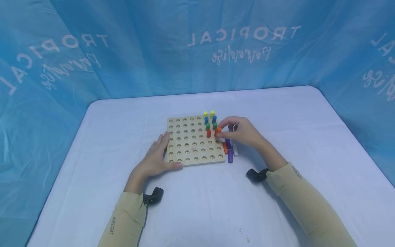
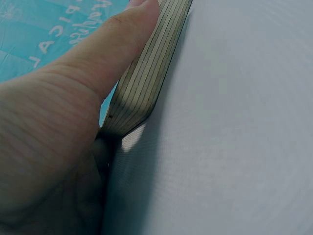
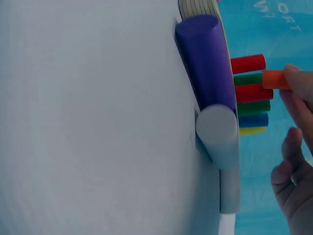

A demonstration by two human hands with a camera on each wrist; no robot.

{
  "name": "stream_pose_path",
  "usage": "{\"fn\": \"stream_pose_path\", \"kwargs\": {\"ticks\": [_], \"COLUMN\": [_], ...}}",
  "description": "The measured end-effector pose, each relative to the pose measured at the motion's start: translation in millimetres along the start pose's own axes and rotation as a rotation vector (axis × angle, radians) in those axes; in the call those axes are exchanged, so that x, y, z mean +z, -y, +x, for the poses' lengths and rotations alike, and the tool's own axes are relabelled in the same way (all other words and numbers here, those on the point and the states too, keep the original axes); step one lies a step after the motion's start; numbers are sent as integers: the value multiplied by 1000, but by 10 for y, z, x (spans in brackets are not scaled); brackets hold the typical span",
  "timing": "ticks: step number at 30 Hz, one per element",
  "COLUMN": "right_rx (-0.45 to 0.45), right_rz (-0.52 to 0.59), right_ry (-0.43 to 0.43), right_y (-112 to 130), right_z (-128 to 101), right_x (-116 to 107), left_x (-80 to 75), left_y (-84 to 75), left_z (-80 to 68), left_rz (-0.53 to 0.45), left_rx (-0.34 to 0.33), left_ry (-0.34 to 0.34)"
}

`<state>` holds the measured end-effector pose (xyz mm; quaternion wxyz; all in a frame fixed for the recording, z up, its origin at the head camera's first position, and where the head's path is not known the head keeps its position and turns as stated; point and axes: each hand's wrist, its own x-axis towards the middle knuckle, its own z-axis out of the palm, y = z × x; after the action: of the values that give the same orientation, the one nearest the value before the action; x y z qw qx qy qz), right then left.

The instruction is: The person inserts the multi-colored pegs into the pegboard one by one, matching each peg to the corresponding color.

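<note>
Orange peg [image 1: 219,129], pinched in the right hand [image 1: 243,133], raised at the right edge of the pegboard [image 1: 182,149], beside red pegs [image 1: 208,133]. Left hand [image 1: 154,157] rests along the left edge, fingers extended. Probably mid-placement; next move calls for lining up with a vacant hole [image 1: 210,142].

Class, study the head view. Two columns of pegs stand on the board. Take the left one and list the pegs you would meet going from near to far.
Red peg → green peg → blue peg → yellow peg.
</note>
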<state>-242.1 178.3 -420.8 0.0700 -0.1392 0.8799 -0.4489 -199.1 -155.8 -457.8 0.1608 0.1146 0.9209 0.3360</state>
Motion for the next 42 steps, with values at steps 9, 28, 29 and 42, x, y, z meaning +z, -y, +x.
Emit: {"fn": "stream_pose_path", "kwargs": {"ticks": [9,28,29,42], "right_rx": [-31,-79,-80,-42], "right_rz": [-46,-115,-117,-185], "right_ry": [77,138,139,164], "right_y": [102,144,146,178], "right_z": [15,36,37,56], "right_x": [93,162,164,196], "left_x": [7,-1,0,4], "left_y": [10,-5,-3,15], "left_z": [6,4,6,12], "left_rz": [0,-1,-1,-2], "left_rx": [-16,-14,-14,-3], "left_ry": [0,4,5,11]}}
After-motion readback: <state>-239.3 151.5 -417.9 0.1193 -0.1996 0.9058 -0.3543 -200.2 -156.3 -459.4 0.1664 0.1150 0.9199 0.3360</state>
